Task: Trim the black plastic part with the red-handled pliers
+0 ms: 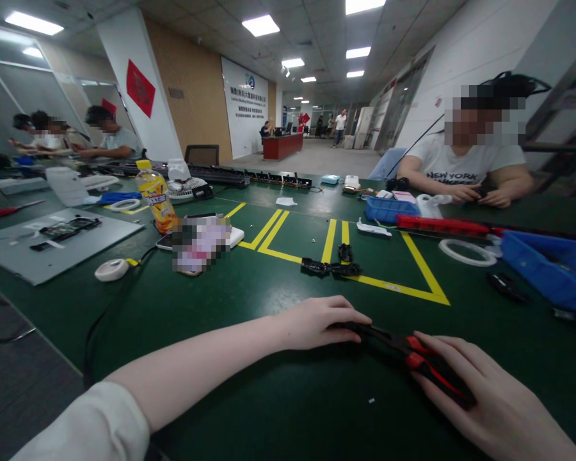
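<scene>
Red-and-black pliers (415,357) lie in my right hand (489,390), whose fingers and thumb close around the handles. The jaws point left toward my left hand (324,322). That hand pinches a small black part (352,327) at the tip of the jaws; the part is mostly hidden by the fingers. Beyond my hands, several black plastic pieces (331,267) rest on the green table (230,384) over yellow tape lines (398,287). A tiny pale scrap (371,401) lies on the table below the pliers.
At the right are a blue tray (552,266), a white ring (467,253) and a black part (506,287). Left stand a yellow-labelled bottle (156,197), phones (201,246) and a grey board (52,246). A person (475,153) sits across at the right.
</scene>
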`<action>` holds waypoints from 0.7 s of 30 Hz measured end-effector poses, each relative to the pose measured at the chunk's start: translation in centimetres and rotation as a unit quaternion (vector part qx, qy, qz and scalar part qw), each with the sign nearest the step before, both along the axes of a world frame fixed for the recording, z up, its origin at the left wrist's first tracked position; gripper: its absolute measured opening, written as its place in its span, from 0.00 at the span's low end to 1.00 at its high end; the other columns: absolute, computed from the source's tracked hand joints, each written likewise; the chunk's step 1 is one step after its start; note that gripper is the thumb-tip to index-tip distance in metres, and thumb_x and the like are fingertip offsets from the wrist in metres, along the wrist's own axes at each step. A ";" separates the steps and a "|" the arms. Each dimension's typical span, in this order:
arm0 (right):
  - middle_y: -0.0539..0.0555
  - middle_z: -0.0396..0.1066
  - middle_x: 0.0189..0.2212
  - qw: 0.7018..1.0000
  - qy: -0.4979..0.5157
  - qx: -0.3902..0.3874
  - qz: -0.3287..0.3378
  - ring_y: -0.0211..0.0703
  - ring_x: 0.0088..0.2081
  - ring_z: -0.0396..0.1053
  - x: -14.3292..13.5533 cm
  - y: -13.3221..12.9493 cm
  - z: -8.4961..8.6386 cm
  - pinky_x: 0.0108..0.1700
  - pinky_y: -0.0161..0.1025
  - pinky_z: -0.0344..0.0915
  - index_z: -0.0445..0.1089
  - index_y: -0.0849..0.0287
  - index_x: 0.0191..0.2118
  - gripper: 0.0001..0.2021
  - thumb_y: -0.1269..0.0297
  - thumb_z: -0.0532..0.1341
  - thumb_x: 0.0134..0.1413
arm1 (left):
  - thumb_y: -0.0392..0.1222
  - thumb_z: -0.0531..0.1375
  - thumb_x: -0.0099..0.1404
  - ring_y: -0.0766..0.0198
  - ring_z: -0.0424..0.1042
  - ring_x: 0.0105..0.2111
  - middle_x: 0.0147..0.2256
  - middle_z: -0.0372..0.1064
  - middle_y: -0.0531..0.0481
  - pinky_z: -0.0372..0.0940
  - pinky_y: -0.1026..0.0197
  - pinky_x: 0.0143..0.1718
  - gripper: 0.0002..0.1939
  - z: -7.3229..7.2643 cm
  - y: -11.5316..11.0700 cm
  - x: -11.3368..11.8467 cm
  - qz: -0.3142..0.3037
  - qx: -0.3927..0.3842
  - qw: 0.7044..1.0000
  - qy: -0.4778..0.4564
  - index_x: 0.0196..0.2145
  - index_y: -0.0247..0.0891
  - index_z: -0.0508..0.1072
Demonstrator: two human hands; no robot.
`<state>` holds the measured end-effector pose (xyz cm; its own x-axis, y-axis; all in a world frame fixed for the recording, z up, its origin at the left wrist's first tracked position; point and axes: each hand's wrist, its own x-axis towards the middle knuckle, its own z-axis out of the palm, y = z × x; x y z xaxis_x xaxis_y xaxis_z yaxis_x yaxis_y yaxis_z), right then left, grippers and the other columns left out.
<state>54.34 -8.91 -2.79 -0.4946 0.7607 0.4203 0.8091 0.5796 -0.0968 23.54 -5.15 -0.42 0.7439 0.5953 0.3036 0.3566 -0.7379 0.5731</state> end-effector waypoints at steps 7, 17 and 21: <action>0.56 0.72 0.49 0.998 0.030 -0.057 -0.012 0.52 0.44 0.74 0.2 -0.4 0.5 0.41 0.44 0.76 0.66 0.50 0.56 0.24 0.46 0.59 0.56 | 0.41 0.57 0.71 0.59 0.70 0.48 0.51 0.64 0.46 0.66 0.60 0.49 0.21 0.0 -0.1 -0.1 -0.007 0.014 1.000 0.006 0.60 0.43 0.64; 0.57 0.73 0.46 1.000 0.023 -0.018 -0.007 0.51 0.40 0.75 0.2 -0.2 0.1 0.37 0.42 0.76 0.67 0.52 0.54 0.25 0.45 0.59 0.54 | 0.43 0.55 0.72 0.59 0.70 0.46 0.50 0.64 0.46 0.66 0.61 0.46 0.21 -0.1 0.2 0.0 -0.018 0.056 0.998 0.031 0.61 0.42 0.63; 0.57 0.74 0.45 1.000 0.015 -0.015 -0.008 0.50 0.39 0.76 0.2 -0.3 0.2 0.35 0.41 0.76 0.68 0.53 0.51 0.23 0.46 0.60 0.54 | 0.44 0.56 0.71 0.58 0.70 0.46 0.51 0.65 0.44 0.66 0.60 0.46 0.23 0.1 0.2 0.1 -0.012 0.040 0.998 0.040 0.61 0.41 0.61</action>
